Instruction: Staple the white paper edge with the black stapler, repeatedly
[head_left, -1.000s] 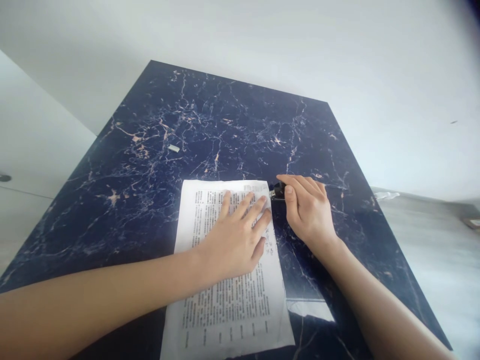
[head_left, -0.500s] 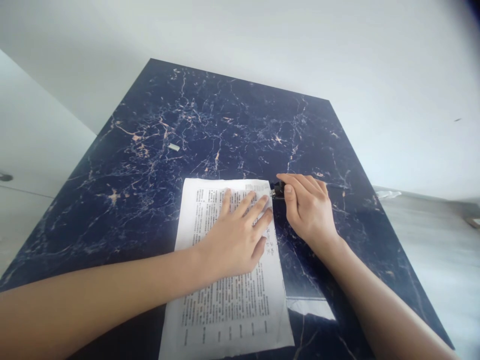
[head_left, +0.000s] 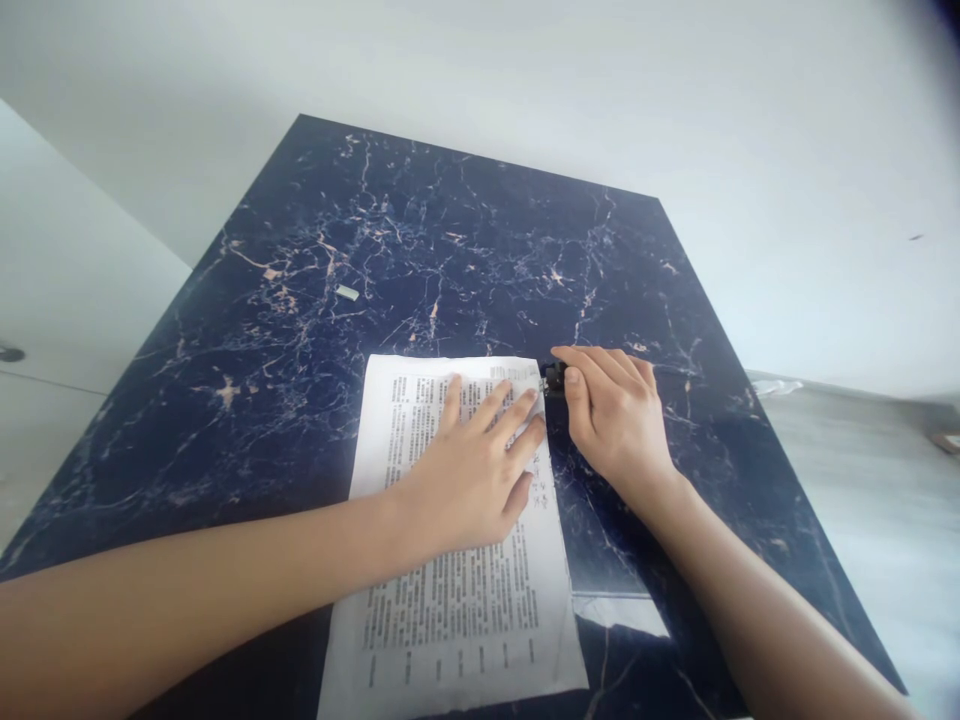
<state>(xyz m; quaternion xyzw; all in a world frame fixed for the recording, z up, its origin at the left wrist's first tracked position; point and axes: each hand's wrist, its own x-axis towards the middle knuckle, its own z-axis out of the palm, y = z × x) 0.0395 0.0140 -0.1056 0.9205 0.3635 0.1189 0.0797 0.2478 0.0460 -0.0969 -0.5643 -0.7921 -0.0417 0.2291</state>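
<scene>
Printed sheets of paper (head_left: 450, 620), covered in columns of text with some handwriting at the right, lie flat on the dark blue marbled table. My left hand (head_left: 480, 470) presses on their upper part with fingers spread. At the upper right edge of the paper, my right hand (head_left: 619, 410) is closed over a small black stapler (head_left: 553, 377). The stapler's front end meets the paper's edge; most of its body is hidden under my palm and fingers.
The marbled table (head_left: 450, 230) stands against a pale wall. A small pale rectangular piece (head_left: 347, 293) lies on it at the left. A bright reflection shows near the table's front right. Beyond the right edge, a clear plastic scrap (head_left: 777, 387) is on a lower surface.
The black stapler's front looks slightly higher and its upper part a little more raised at the paper's edge. Both hands and the paper stay nearly in place.
</scene>
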